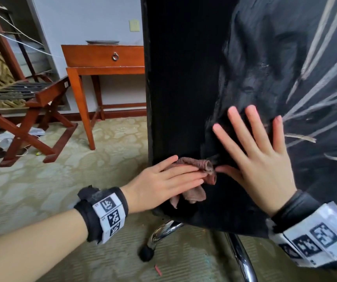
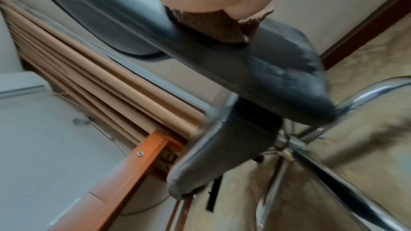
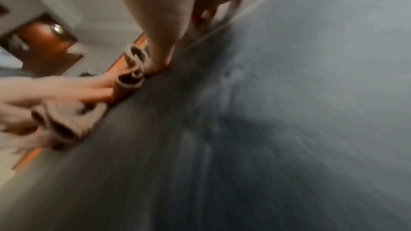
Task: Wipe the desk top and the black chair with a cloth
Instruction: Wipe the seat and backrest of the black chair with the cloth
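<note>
Here, left hand (image 1: 161, 180) presses crumpled cloth (image 1: 199, 169) (brownish) onto cracked black chair (image 1: 184, 78).

Head view above, wrist views close, all on the black chair (image 1: 184, 78).

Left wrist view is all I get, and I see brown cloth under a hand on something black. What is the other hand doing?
Observer: In the head view the right hand lies flat on the black chair, fingers spread, beside the cloth.
Operator: Is it holding the cloth too?
Observer: No. Only the left hand presses the cloth, fingers straight; the right thumb just reaches near it.
Operator: Is there a table anywhere?
Observer: Yes, a wooden side table with a ring-pull drawer stands by the wall, left of the chair.
</note>
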The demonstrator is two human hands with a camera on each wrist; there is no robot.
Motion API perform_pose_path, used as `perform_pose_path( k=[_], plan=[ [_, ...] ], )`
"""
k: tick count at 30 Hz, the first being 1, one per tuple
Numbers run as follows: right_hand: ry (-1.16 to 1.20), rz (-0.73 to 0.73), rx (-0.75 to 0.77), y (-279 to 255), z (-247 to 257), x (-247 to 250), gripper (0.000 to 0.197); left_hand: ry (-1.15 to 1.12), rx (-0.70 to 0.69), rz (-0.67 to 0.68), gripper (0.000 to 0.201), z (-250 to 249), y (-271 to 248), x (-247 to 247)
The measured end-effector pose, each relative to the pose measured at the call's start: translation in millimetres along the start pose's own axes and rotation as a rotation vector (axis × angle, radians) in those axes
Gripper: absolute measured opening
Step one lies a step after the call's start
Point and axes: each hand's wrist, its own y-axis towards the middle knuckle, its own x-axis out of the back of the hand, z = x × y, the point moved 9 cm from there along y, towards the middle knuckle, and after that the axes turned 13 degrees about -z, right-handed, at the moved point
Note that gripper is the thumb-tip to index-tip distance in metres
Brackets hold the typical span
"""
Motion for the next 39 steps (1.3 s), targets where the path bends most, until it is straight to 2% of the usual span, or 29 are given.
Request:
perform_pose_path(
  k=[4,7,11,13,15,18,20,23,28,30,32,34,36,39],
  plan=[
    [0.002,0.058,0.030,-28.5,0.1,-10.5,0.085,-0.051,-0.119,0.147,0.056,-46.5,-20.0,-28.9],
    [0.006,0.049,0.037,-26.9,-1.0,-7.7,0.085,-0.025,-0.203,0.145,0.054,-46.9,-13.8,-29.1],
    [0.030,0.035,0.000,-26.8,-1.9,-6.0,0.076,0.055,-0.081,0.012,0.050,-6.0,17.3,0.5],
    [0.050,0.017,-0.027,-27.7,0.0,-4.2,0.071,0.051,-0.003,-0.010,0.046,-3.2,20.5,2.0],
    [0.064,0.017,-0.031,-28.3,1.8,-3.1,0.076,-0.001,-0.012,0.050,0.043,-27.0,9.0,-15.7],
    [0.078,0.036,-0.023,-28.7,0.1,-1.5,0.093,-0.038,-0.211,0.242,0.041,-83.3,-23.5,-55.7],
    [0.083,0.048,-0.008,-28.4,-1.3,-0.3,0.095,-0.034,-0.272,0.322,0.041,-98.2,-31.9,-66.9],
    [0.086,0.068,0.001,-29.1,-2.0,-1.8,0.094,-0.040,-0.299,0.238,0.042,-85.8,-16.7,-56.6],
    [0.105,0.050,-0.022,-28.8,-0.4,-0.6,0.081,-0.001,-0.153,0.043,0.043,-17.9,21.4,-14.2],
    [0.114,0.043,-0.024,-30.0,0.4,-0.2,0.079,0.001,-0.112,0.040,0.044,-18.9,20.3,-14.0],
    [0.135,0.053,-0.032,-30.4,0.8,-0.2,0.083,0.045,-0.110,0.101,0.047,-36.2,11.6,-27.4],
    [0.152,0.062,-0.027,-29.3,0.8,0.0,0.085,0.066,-0.187,0.218,0.052,-59.3,2.1,-44.1],
    [0.161,0.097,-0.014,-28.7,-0.1,0.1,0.088,0.050,-0.267,0.278,0.048,-67.4,0.2,-48.7],
    [0.182,0.128,0.012,-29.0,-2.2,3.2,0.082,0.058,-0.247,0.182,0.047,-39.3,21.6,-27.0]
  ],
)
